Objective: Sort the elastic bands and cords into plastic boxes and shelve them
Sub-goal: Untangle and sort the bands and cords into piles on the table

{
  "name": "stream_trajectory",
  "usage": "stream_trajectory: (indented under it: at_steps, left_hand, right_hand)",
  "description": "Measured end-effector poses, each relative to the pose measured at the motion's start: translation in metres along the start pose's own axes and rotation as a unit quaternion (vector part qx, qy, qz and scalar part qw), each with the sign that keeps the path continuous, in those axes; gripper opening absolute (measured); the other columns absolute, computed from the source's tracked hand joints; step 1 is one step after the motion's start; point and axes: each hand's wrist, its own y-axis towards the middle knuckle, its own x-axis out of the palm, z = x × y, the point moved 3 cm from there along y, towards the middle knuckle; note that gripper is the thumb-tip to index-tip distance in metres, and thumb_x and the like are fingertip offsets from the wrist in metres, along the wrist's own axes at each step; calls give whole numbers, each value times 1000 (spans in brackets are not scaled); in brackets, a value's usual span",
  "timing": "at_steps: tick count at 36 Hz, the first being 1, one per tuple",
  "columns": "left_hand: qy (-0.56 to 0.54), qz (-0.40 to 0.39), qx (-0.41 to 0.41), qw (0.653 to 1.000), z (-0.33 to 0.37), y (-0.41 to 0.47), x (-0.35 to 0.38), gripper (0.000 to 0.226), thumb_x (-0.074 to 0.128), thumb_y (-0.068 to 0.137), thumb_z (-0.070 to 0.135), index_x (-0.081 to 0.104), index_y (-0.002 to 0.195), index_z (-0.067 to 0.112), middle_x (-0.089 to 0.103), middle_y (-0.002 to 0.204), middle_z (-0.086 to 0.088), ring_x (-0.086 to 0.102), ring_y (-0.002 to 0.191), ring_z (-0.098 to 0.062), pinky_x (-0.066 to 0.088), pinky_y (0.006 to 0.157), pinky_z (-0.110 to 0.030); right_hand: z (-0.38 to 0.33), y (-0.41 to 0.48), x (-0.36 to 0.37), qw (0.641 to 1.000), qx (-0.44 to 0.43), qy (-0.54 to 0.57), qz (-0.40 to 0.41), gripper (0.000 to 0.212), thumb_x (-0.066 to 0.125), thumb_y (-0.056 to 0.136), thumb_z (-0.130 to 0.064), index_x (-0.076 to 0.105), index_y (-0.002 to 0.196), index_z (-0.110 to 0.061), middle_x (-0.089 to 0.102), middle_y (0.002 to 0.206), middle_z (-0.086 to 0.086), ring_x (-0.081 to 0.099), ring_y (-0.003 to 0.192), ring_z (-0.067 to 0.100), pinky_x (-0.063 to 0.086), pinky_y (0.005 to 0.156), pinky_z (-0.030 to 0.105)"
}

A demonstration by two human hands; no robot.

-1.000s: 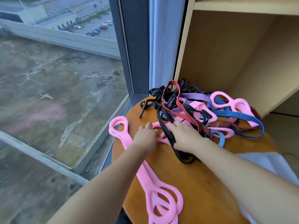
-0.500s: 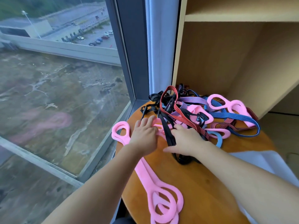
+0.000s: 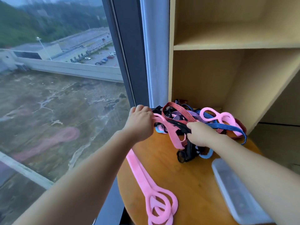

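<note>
Pink band (image 3: 171,132), low in the twelve-o'clock tangle (image 3: 181,115) a moment ago, rises off the table (image 3: 186,184), left grip (image 3: 139,122) pinching it, right grip (image 3: 199,135) clenched round black cords (image 3: 186,153): untangling looks underway.

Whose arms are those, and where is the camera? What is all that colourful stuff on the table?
Those are a person's arms. The camera sits on their head, looking down. On the round wooden table lies a tangled pile of elastic bands and cords. The left hand grips a pink band; the right hand grips a black strap from the tangle. A long pink band lies nearer, and a clear plastic box at the right. A wooden shelf stands behind.
</note>
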Motion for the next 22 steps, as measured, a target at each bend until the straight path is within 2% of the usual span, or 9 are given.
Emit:
stream_trajectory:
  at_steps: [3, 6, 8, 11, 14, 16, 19, 21, 22]
  left_hand:
    - [26, 3, 1, 1000, 2, 10, -38, 18, 44, 94, 25, 59, 97, 16, 61, 93, 1, 52, 98, -27, 29, 87, -36]
    - [1, 36, 10, 999, -1, 17, -83, 10, 42, 96, 20, 49, 89, 20, 50, 79, 4, 55, 85, -28, 29, 81, -35]
    - [-33, 61, 4, 998, -4, 22, -113, 18, 42, 98, 18, 43, 80, 20, 45, 72, 6, 50, 71, -27, 27, 67, -32]
    - [-94, 72, -7, 993, -5, 25, -150, 39, 45, 99, 23, 34, 62, 27, 39, 60, 14, 38, 54, -6, 23, 50, -24]
    - [-130, 51, -6, 990, 0, 25, -169, 40, 48, 99, 26, 36, 60, 29, 42, 60, 11, 40, 55, -3, 26, 50, -20]
    - [-150, 48, -4, 987, 5, 25, -179, 36, 50, 97, 26, 41, 62, 28, 44, 62, 11, 43, 57, -4, 30, 52, -23]
    - [-184, 49, -9, 982, 10, 24, -195, 14, 58, 93, 29, 52, 81, 26, 53, 73, 14, 54, 67, -10, 39, 58, -22]
    - [-226, 51, -13, 973, 12, 23, -206, 16, 63, 92, 32, 50, 84, 27, 58, 75, 9, 59, 61, -7, 43, 50, -15]
    - [-257, 48, -15, 965, 13, 23, -212, 18, 64, 92, 32, 49, 84, 27, 60, 75, 5, 59, 57, -7, 44, 48, -15]
  right_hand:
    - [4, -4, -6, 1000, 8, -12, -5, 22, 51, 93, -14, 41, 76, -24, 47, 76, -4, 46, 68, 14, 29, 51, 28]
    - [10, -7, -13, 1000, 16, -23, 7, 22, 51, 96, -17, 41, 78, -23, 45, 77, -5, 48, 76, 20, 29, 52, 26]
    - [16, -8, -15, 1000, 23, 0, 2, 13, 50, 97, -19, 45, 85, -21, 49, 83, -2, 50, 79, 20, 32, 56, 26]
    - [15, -11, -19, 1000, 16, -4, -13, 6, 54, 96, -23, 54, 92, -19, 58, 93, 0, 54, 82, 19, 39, 63, 28]
    - [1, -11, -31, 1000, -11, 1, 2, 29, 59, 93, -21, 58, 120, -11, 63, 116, 7, 60, 99, 24, 48, 81, 34]
    - [-20, -17, -51, 994, -45, 97, 37, 40, 60, 93, -23, 54, 131, -15, 60, 127, 2, 60, 102, 20, 49, 86, 32]
    - [-65, -39, -94, 935, -129, 324, 66, 63, 69, 87, -42, 45, 142, -24, 59, 132, -3, 62, 111, 12, 50, 99, 35]
    - [-94, -56, -124, 887, -191, 413, 78, 90, 75, 71, -62, 38, 146, -29, 59, 130, -7, 60, 115, 4, 48, 99, 29]
    - [-107, -65, -136, 874, -219, 426, 79, 96, 77, 65, -65, 36, 146, -31, 59, 128, -10, 59, 116, 3, 49, 97, 26]
